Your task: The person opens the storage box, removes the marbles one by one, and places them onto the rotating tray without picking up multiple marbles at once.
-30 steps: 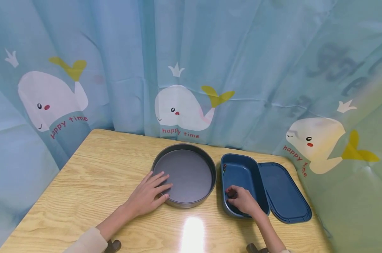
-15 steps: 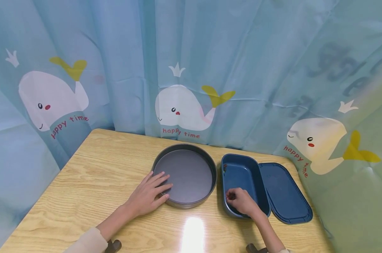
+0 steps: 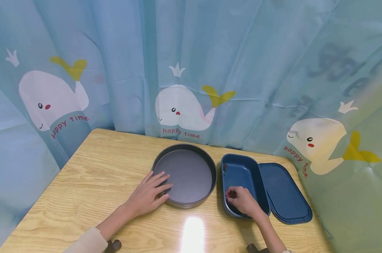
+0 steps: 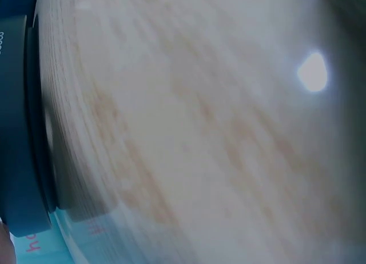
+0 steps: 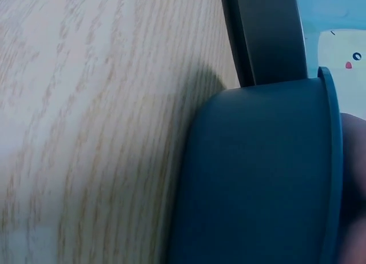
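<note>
A round dark grey cake pan (image 3: 184, 175) sits near the middle of the table. My left hand (image 3: 146, 195) lies across its near left rim, fingers spread and reaching over the inside. Right of the pan is a deep blue rectangular container (image 3: 239, 168) without its lid on. My right hand (image 3: 241, 201) is down inside it, fingers curled close together near the left wall. I cannot tell whether those fingertips pinch something small. A tiny red and green item (image 3: 224, 168) shows at the container's upper left wall. In the right wrist view, the container's outer wall (image 5: 257, 172) hides most of the hand.
A blue lid (image 3: 287, 193) lies flat on the wooden table (image 3: 115, 158), right beside the container. Blue curtain (image 3: 124, 70) with printed whales hangs behind the table and along its right side. Two dark knobs (image 3: 115, 246) show at the near edge.
The right hand's thumb and fingers, apart a second ago, have come together inside the blue container. The left hand, cake pan and lid stay where they were.
</note>
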Demonstrator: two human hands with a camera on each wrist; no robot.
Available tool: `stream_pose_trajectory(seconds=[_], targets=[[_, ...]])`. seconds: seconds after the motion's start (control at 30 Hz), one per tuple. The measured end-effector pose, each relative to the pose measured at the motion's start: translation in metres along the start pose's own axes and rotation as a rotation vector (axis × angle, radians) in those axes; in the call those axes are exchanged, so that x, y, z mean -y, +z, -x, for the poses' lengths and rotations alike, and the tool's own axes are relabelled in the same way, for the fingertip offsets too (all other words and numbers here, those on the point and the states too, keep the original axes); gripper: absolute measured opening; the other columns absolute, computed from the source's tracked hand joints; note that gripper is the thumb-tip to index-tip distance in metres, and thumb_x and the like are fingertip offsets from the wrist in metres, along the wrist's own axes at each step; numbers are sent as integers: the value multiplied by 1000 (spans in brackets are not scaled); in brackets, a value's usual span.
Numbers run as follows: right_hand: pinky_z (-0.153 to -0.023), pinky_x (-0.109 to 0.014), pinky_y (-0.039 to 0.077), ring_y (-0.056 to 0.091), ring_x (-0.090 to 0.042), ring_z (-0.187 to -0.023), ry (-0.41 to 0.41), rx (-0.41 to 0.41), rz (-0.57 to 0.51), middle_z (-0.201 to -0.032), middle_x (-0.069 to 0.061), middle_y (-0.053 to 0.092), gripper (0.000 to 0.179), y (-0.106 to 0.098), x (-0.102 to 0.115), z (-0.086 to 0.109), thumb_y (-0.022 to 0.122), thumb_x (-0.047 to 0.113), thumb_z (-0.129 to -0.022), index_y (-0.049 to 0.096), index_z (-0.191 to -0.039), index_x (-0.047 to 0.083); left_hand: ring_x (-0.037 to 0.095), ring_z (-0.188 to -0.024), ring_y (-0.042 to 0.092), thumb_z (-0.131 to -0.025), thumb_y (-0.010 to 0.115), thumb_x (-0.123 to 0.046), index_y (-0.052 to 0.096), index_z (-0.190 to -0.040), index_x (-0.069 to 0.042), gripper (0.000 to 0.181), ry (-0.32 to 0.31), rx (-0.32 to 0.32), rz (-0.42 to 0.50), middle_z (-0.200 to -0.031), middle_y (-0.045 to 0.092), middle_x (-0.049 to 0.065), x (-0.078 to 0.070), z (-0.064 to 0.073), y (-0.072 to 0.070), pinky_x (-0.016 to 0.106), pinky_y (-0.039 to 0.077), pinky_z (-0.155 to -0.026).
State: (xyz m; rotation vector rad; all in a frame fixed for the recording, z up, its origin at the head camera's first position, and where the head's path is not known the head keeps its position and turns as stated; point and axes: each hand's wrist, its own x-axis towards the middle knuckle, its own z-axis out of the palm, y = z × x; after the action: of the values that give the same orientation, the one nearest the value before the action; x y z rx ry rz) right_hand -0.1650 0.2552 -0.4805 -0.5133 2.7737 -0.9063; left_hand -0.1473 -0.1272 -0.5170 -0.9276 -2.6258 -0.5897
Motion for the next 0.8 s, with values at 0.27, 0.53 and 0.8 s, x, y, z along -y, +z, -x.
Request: stream_pose_trajectory(seconds=[0.27, 0.53, 0.8], targets=[[-65, -26, 54, 63, -10, -75, 21, -55, 16, -82, 6, 67, 9, -7, 7, -2, 72, -2, -87, 71, -88, 7, 28, -141, 40, -98, 60, -41, 71, -127, -20, 38, -4, -3, 9, -144, 55, 7, 0, 0, 0, 59, 22, -115], [-68, -29, 55, 63, -10, -77, 64, -134, 21, -84, 6, 67, 6, -17, 20, -4, 73, 4, -89, 73, -93, 9, 28, -141, 40, -98, 60, -40, 71, -128, -19, 38, -3, -1, 12, -144, 55, 8, 0, 0, 0, 59, 22, -115], [-72, -30, 56, 64, -10, -79, 0, -216, 20, -86, 7, 68, 7, -19, 30, -8, 74, 8, -90, 73, -98, 9, 28, -141, 40, -98, 60, -40, 71, -128, -19, 38, -7, 2, 8, -144, 55, 8, 0, 0, 0, 59, 23, -115]])
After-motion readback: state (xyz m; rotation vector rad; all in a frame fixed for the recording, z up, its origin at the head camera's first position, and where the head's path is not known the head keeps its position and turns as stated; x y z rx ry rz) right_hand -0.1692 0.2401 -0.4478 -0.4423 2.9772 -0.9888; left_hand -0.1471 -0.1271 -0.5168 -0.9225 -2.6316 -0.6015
